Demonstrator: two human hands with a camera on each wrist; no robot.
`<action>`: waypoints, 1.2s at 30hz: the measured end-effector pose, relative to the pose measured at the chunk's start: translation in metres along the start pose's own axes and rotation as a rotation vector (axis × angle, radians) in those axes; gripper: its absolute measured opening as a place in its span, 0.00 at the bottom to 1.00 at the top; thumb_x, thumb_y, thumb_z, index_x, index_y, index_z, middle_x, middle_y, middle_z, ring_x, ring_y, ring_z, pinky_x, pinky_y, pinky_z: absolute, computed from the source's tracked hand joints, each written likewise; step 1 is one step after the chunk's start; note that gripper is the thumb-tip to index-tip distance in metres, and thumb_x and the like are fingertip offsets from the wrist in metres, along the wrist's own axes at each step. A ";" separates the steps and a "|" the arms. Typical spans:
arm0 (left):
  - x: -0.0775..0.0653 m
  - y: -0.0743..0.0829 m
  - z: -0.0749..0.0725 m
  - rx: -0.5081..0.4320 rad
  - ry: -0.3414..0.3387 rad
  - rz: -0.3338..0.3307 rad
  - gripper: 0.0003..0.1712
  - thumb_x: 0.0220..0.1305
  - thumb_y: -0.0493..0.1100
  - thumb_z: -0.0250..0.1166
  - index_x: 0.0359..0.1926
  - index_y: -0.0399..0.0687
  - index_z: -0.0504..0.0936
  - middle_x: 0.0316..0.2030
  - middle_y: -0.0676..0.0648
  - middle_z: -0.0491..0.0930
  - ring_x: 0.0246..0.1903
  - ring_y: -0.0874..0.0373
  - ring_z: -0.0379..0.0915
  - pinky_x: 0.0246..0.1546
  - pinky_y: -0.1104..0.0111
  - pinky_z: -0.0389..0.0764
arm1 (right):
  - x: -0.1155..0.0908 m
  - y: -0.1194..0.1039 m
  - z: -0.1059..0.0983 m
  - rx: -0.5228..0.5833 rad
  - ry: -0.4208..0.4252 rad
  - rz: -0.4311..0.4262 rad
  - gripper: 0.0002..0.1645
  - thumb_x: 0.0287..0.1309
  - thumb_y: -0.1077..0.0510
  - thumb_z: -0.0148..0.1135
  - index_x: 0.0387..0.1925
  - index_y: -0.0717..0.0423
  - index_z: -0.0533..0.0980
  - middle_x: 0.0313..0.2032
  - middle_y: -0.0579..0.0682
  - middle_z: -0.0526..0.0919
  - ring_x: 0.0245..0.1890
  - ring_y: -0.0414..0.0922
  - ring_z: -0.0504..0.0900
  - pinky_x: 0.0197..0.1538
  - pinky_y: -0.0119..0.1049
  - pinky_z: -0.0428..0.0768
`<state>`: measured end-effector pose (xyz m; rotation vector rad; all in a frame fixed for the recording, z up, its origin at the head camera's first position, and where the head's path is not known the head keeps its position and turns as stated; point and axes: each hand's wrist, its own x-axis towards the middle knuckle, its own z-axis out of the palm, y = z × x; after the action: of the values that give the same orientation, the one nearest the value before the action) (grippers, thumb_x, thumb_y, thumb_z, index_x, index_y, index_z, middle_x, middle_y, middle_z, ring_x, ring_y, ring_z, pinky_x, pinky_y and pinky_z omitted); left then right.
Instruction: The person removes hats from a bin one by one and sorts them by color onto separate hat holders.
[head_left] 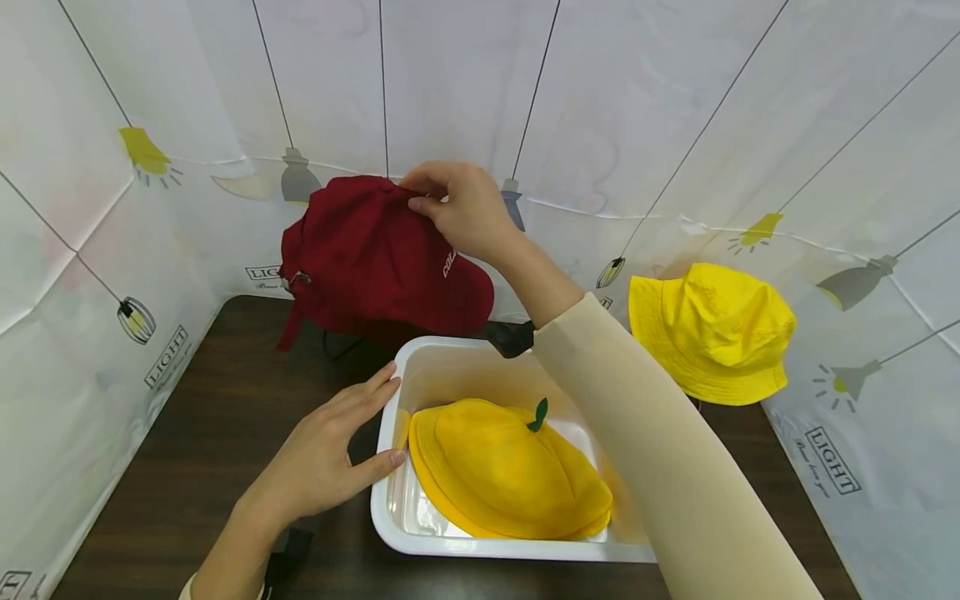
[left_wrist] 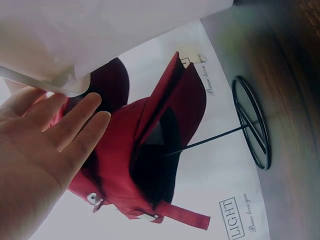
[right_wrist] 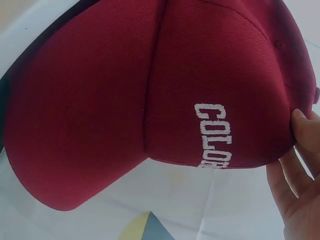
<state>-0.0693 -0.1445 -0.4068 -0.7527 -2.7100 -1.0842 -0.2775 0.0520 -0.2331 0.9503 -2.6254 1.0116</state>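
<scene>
A dark red baseball cap point(head_left: 375, 275) with white lettering is at the back of the table. My right hand point(head_left: 468, 208) pinches its crown between thumb and fingers, also visible in the right wrist view. In the left wrist view a thin black pole runs from a ring-shaped stand point(left_wrist: 268, 135) up inside red cap fabric, and a second dark red curved piece shows behind. My left hand point(head_left: 322, 458) rests with extended fingers on the left rim of a white plastic basin point(head_left: 450, 546). Inside lies a yellow hat point(head_left: 495, 475) with a green leaf point(head_left: 540, 414).
A bright yellow bucket hat point(head_left: 720, 333) sits at the back right, beyond my right sleeve point(head_left: 660, 450). Printed white sheeting point(head_left: 450, 83) rises behind and on both sides of the dark wooden table point(head_left: 172, 492). The basin stands in front of the red cap.
</scene>
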 end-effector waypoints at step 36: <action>0.001 0.002 0.001 -0.003 -0.001 0.010 0.46 0.66 0.60 0.71 0.79 0.50 0.67 0.80 0.56 0.58 0.73 0.49 0.65 0.66 0.39 0.72 | 0.010 0.019 0.044 -0.048 -0.009 -0.004 0.15 0.70 0.65 0.65 0.55 0.53 0.87 0.50 0.47 0.90 0.48 0.43 0.85 0.55 0.33 0.78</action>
<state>-0.0692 -0.1418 -0.4056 -0.7669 -2.7027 -1.0861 -0.2941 0.0289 -0.2726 0.9514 -2.6411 0.9412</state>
